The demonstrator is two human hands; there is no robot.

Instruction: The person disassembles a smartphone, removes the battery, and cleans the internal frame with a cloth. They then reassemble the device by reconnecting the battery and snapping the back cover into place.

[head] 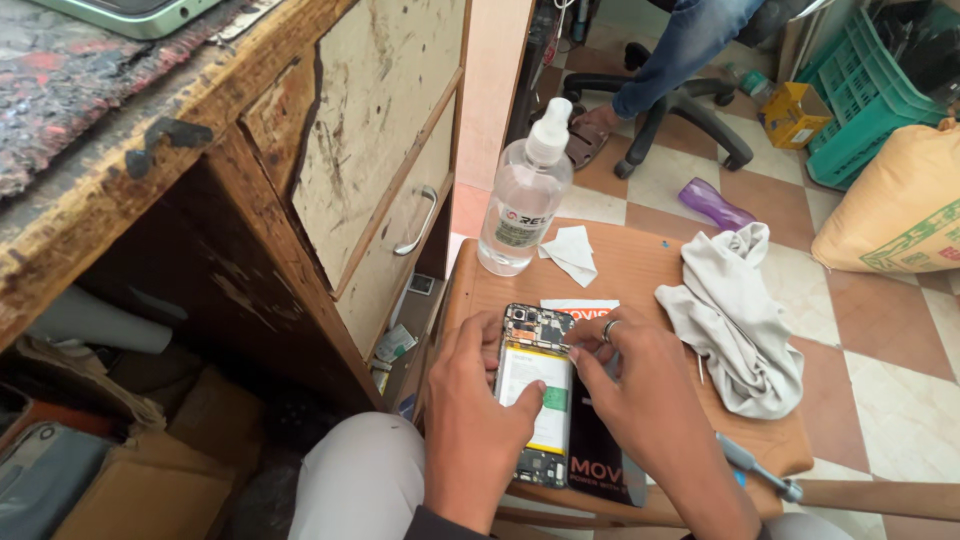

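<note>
An opened phone [535, 345] with its back cover off lies on a small wooden stool [640, 265], its white battery and circuit board exposed. My left hand [470, 420] grips the phone's left side, thumb resting on the battery. My right hand [640, 385], with a ring on one finger, presses its fingertips on the phone's right edge and upper part. Under the phone lies a black flat package [595, 455].
A clear spray bottle [522, 195], a folded white tissue [572, 252], a grey cloth [730, 315] and a screwdriver [760, 468] sit on the stool. A worn wooden desk [300, 150] stands at left. Another person's leg [680, 50], an office chair, a green crate [860, 95] and a sack [900, 205] are beyond.
</note>
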